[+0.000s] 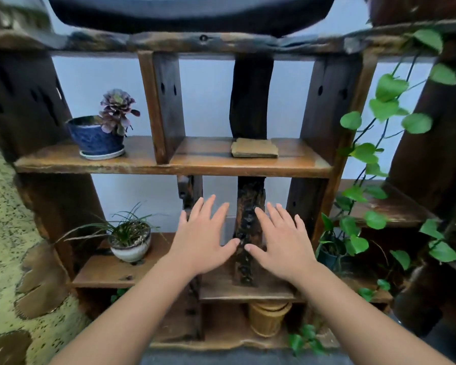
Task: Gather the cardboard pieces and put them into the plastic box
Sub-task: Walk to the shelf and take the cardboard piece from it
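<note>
A small stack of tan cardboard pieces [254,148] lies flat on the middle shelf [195,164] of a dark wooden rack, right of centre, in front of a black upright post. My left hand [203,241] and my right hand [279,241] are held out side by side below that shelf, palms down, fingers spread, holding nothing. Both hands are well below the cardboard and apart from it. No plastic box is in view.
A blue pot with a purple succulent [100,135] stands on the same shelf at the left. A white pot of grass [131,243] sits lower left. Green vines [374,154] hang at the right. A bamboo cup [267,318] stands on the bottom shelf.
</note>
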The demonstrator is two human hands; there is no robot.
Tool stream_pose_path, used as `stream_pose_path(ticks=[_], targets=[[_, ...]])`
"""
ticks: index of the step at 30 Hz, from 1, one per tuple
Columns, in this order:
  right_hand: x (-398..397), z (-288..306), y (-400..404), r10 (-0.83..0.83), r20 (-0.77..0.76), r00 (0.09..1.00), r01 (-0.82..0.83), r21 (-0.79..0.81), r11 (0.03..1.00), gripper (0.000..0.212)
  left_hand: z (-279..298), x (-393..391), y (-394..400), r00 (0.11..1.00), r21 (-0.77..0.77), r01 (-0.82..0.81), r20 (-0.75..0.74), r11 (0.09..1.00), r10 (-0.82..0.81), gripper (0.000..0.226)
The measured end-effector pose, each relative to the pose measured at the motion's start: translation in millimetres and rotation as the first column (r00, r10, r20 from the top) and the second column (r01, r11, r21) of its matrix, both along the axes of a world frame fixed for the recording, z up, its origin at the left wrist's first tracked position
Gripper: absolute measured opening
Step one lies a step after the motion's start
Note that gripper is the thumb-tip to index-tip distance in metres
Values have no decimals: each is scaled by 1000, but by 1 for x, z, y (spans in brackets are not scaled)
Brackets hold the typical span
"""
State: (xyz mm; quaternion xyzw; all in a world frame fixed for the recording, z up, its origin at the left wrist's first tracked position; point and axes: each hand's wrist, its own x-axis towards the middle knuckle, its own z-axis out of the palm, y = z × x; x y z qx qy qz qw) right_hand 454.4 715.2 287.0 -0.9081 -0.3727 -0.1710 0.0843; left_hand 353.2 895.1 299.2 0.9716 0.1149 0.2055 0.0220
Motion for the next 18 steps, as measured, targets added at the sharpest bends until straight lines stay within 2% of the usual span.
stream_pose_path(ticks=[10,13,18], targets=[[67,86,33,-19,162,987,1,114,993,85,83,69,33,994,98,32,98,995,-42,83],[82,92,38,-13,186,982,-2,78,997,84,90,81,35,994,142,61,82,988,-73,81],[129,106,57,-18,139,990,12,48,999,87,116,125,60,997,101,54,55,993,-60,78]])
